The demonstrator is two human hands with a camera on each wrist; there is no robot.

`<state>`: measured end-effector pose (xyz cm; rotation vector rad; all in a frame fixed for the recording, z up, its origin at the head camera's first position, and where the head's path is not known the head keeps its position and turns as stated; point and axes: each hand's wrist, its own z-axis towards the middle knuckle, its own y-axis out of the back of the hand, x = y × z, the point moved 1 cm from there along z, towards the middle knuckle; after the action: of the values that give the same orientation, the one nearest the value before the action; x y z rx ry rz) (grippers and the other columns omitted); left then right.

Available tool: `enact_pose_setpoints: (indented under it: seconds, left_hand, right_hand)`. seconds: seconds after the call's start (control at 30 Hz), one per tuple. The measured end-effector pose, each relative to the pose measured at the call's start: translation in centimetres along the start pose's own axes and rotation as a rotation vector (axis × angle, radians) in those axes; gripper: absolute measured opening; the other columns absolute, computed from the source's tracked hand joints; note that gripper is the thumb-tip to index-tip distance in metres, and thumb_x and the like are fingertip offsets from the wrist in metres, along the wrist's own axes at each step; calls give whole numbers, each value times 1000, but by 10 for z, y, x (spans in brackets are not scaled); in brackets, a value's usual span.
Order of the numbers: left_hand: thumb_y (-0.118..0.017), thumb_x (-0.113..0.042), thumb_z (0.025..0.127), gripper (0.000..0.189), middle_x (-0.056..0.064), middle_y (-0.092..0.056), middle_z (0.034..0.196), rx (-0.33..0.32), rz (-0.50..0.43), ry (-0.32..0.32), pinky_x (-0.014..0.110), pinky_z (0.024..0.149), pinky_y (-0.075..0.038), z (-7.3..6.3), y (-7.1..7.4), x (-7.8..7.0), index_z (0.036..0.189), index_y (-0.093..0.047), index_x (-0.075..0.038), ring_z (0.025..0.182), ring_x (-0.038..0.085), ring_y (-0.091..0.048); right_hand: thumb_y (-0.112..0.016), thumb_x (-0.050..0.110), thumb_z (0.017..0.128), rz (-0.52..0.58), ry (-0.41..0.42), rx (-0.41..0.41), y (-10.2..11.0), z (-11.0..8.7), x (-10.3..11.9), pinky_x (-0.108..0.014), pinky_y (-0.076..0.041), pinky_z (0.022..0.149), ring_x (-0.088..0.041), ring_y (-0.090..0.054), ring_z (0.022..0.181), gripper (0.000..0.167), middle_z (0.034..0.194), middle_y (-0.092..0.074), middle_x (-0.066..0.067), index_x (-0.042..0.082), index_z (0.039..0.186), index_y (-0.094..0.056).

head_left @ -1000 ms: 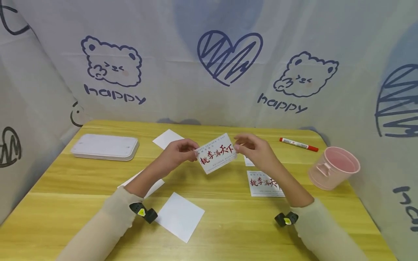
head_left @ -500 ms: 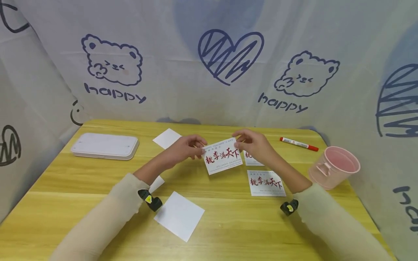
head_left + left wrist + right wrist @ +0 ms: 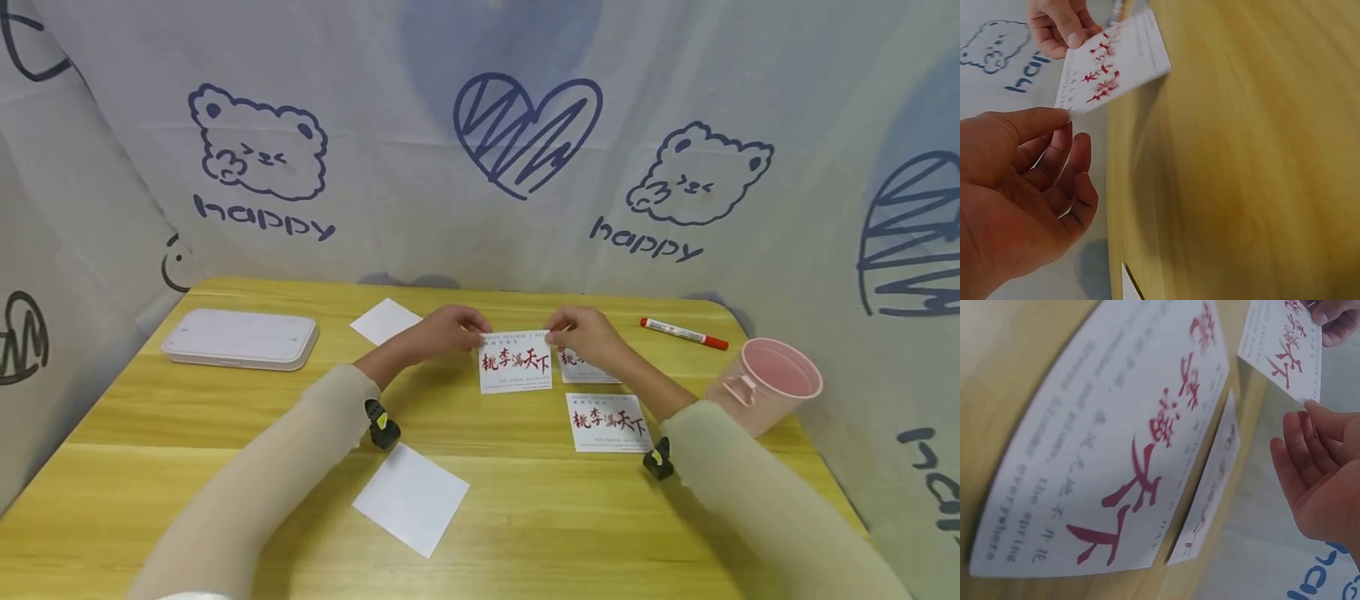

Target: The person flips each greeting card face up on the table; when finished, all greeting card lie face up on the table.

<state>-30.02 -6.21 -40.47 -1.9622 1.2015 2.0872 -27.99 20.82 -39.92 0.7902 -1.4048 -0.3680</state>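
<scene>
A white card (image 3: pixel 515 362) printed with red Chinese characters is held between my two hands, its lettering facing me. My left hand (image 3: pixel 446 333) pinches its upper left corner between thumb and fingertips; in the left wrist view the card (image 3: pixel 1116 69) is raised over the wood, casting a shadow. At the upper right corner, my right hand (image 3: pixel 588 342) pinches it with thumb and fingertips. Two matching cards lie on the table to the right: a nearer card (image 3: pixel 609 422) fully visible, and a farther card (image 3: pixel 585 367) partly covered by my right hand.
Blank white squares lie on the wooden table (image 3: pixel 525 517): a near square (image 3: pixel 412 500) and a far square (image 3: pixel 384 319). A white flat case (image 3: pixel 240 337) sits at the left. A red-capped marker (image 3: pixel 684 332) and a pink cup (image 3: pixel 765 387) stand right. Patterned cloth (image 3: pixel 390 208) hangs behind.
The held card has turned from tilted to nearly level and shifted right. My left hand has moved right with it, and the left forearm now covers the blank piece at the left.
</scene>
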Motion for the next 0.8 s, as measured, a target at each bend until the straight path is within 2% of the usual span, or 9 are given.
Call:
enact_pose_setpoints:
  seconds: [0.2,0.37,0.5,0.8]
  left_hand:
    - [-61,-6,98,21,13,-66,115,-8,121,6,34,87,-49,16,-3,0,118,-67,-1,101,22,-58]
    - [-61,-7,98,21,10,-65,107,-19,180,14,30,82,-45,28,-6,6,118,-68,-1,93,19,-54]
    - [-63,-7,98,20,8,-64,102,-21,219,20,28,79,-43,37,-8,11,116,-68,-1,88,17,-51]
    - [-63,-8,98,18,11,-68,112,-2,333,33,32,86,-46,47,-9,14,114,-70,-3,94,19,-55]
  right_hand:
    - [-65,14,99,-55,0,1,-4,11,-13,-40,-56,80,-25,-65,94,20,109,-66,-11,7,118,-69]
    - [-65,16,99,-155,-15,-8,-7,20,-20,-35,-51,80,-23,-60,95,17,108,-67,-7,11,113,-72]
    - [-66,18,98,-195,-65,-13,-9,27,-24,-36,-50,80,-24,-58,93,14,106,-67,-4,14,110,-72]
    - [-67,17,97,-224,-90,5,-14,35,-27,-39,-47,88,-23,-58,93,13,107,-68,-5,13,108,-73]
